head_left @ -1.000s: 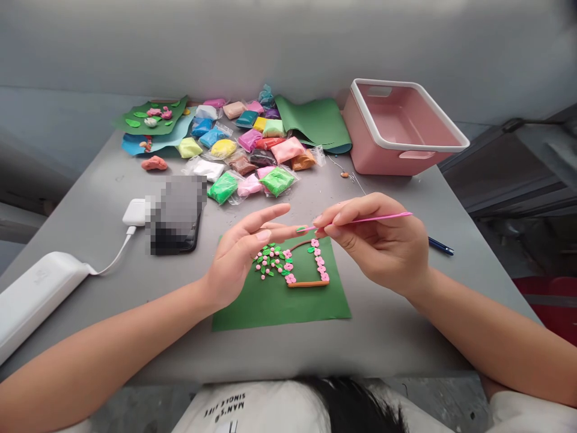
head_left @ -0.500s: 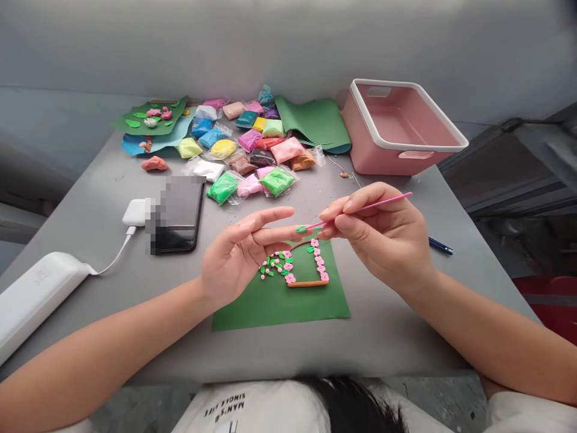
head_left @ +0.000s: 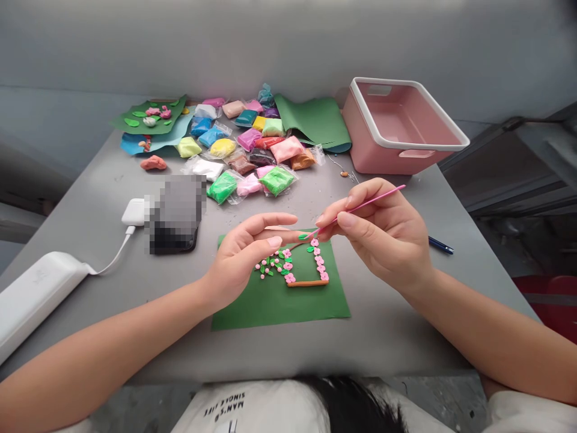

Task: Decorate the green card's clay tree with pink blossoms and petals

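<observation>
The left hand (head_left: pixel 243 254), fingers loosely outstretched, hides part of the green sheet (head_left: pixel 279 310) below; a green leaf (head_left: pixel 302 237) sits on one fingertip. I can't tell whether the pink stick (head_left: pixel 376 198) pinched in the right hand (head_left: pixel 383 236) touches it. Beyond lie colourful packets (head_left: pixel 222 187) and a part-blurred phone (head_left: pixel 174 242).

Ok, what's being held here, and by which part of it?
The right hand pinches a pink stick partway along, nearer its lower tip. The left hand grips nothing visible; a green piece sits on one fingertip.
</observation>
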Tool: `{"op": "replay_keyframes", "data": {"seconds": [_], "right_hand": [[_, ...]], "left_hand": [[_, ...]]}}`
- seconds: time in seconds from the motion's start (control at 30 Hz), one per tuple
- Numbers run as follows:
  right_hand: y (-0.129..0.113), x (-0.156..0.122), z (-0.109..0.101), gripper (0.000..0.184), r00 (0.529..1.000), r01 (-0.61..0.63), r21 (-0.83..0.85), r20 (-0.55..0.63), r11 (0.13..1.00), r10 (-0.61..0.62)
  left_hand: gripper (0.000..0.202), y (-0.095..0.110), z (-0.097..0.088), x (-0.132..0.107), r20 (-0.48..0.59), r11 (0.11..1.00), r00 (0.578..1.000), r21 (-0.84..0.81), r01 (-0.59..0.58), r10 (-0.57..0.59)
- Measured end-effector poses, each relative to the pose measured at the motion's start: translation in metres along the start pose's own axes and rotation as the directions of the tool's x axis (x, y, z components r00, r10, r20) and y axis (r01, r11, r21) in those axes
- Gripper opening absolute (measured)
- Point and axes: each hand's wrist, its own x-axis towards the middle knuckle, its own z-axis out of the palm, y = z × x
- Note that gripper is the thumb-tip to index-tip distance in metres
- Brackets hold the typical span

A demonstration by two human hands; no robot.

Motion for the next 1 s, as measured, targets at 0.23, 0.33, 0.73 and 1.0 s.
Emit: {"op": "replay_keyframes", "data": {"seconds": [0.23, 0.33, 0.73, 1.0], "right_hand": [[-0.0003, -0.0004, 0.0007, 0.016, 1.0, 0.009, -0.015, 0.0, 1.0, -0.009], [-0.0005, -0.0003, 0.0011, 0.014, 1.0, 0.024, -0.019, -0.011, 1.0, -0.024], [-0.001, -0.0003, 0.0017, 0.015, 0.999, 0.045, -0.017, 0.004, 0.999, -0.045], [0.0003, -0.0011, 0.0012, 0.019, 0.999, 0.032, -0.089, 0.014, 0.995, -0.031]], "left_hand": [[0.024, -0.0001, 0.0002, -0.0025, 0.013, 1.0, 1.0, -0.012, -0.009, 0.009], [0.024, -0.0016, -0.0004, -0.0031, 0.023, 1.0, 1.0, -0.008, -0.017, 0.017], [0.025, -0.0031, 0.0003, -0.0026, 0.048, 1.0, 0.999, 0.014, -0.014, 0.013], [0.03, -0.0027, -0.0008, -0.0006, 0.049, 0.999, 0.998, 0.021, -0.043, 0.042]]}}
